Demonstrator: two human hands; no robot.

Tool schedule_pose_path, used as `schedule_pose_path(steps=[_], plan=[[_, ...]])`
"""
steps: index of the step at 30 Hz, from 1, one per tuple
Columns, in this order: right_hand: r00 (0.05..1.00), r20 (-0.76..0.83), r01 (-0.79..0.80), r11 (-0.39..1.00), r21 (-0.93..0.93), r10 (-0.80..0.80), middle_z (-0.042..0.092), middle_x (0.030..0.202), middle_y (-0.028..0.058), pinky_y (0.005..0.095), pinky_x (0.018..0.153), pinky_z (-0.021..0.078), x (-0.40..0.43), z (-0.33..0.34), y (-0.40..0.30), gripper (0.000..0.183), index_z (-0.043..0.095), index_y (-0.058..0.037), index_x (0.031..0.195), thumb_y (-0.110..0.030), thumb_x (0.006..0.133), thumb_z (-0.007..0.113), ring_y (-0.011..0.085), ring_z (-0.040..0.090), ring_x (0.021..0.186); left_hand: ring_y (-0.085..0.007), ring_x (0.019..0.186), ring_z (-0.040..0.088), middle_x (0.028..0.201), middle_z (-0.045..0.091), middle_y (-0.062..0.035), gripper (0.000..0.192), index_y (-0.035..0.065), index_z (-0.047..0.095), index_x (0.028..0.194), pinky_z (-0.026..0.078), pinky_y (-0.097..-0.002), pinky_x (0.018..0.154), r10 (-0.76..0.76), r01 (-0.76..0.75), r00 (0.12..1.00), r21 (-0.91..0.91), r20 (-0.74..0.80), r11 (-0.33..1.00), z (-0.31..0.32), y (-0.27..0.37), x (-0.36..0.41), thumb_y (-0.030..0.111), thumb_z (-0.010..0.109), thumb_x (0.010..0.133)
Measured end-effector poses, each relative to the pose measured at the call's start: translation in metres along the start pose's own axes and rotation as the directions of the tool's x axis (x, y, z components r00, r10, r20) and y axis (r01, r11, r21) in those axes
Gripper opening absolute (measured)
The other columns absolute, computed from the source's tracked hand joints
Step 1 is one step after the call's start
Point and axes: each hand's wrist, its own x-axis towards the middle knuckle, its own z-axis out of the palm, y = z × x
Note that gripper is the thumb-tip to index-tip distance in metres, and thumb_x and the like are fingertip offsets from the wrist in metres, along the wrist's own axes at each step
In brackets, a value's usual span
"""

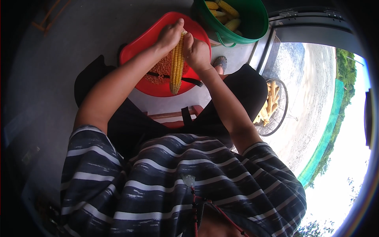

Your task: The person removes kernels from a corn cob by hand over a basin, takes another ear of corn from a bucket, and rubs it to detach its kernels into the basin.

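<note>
A yellow ear of corn (177,65) is held over a red plastic basin (142,44), its lower end pointing towards my body. My left hand (171,35) grips the upper end from the left, thumb raised. From the right, my right hand (196,52) closes around the same end, its thumb against the corn. A small pale patch shows at the tip between my thumbs. Loose orange kernels (162,65) lie in the basin. Beneath the ear, a narrow black bar (192,81) crosses the basin; its middle is partly hidden.
Beyond the basin at right stands a green bucket (250,35) holding several ears of corn (228,10). A wire basket (285,100) with stripped cobs (270,102) sits past my right knee, near a door frame (266,50). Between my legs is a red wooden stool (173,115).
</note>
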Motion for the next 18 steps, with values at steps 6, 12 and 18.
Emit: schedule_pose_path(steps=[6, 12, 18], plan=[[0.998, -0.067, -0.002, 1.0, 0.022, 0.004, 0.055, 0.062, 0.0212, 0.0438, 0.054, 0.0431, -0.001, 0.002, 0.006, 0.043, 0.056, -0.0028, 0.068, -0.032, 0.09, 0.034, 0.0384, 0.054, 0.06, -0.0093, 0.061, 0.05, 0.066, 0.053, -0.0002, 0.047, 0.0061, 0.056, 0.073, 0.04, -0.0254, 0.058, -0.029, 0.027, 0.999, -0.079, -0.02, 0.997, 0.001, -0.007, 0.004, 0.044, 0.035, 0.09], [0.918, 0.245, -0.395, 0.78, 0.486, 0.312, 0.053, 0.059, 0.0203, 0.0385, 0.054, 0.0427, 0.005, 0.002, 0.003, 0.049, 0.055, 0.0012, 0.072, -0.039, 0.09, 0.036, 0.0358, 0.055, 0.057, -0.0098, 0.061, 0.05, 0.066, 0.054, -0.0003, 0.045, 0.0066, 0.056, 0.075, 0.041, -0.0253, 0.058, -0.036, 0.037, 0.999, 0.05, -0.018, 0.998, -0.009, -0.007, 0.016, 0.044, 0.036, 0.09], [0.992, 0.111, -0.086, 0.965, 0.248, 0.06, 0.055, 0.065, 0.0226, 0.0426, 0.06, 0.0423, 0.0, 0.003, -0.002, 0.047, 0.054, 0.001, 0.069, -0.037, 0.09, 0.036, 0.0389, 0.054, 0.065, -0.014, 0.062, 0.053, 0.067, 0.056, -0.0034, 0.046, 0.0036, 0.057, 0.073, 0.042, -0.0302, 0.059, -0.142, 0.113, 0.977, -0.18, -0.158, 0.977, 0.0, 0.007, 0.003, 0.045, 0.041, 0.087]])
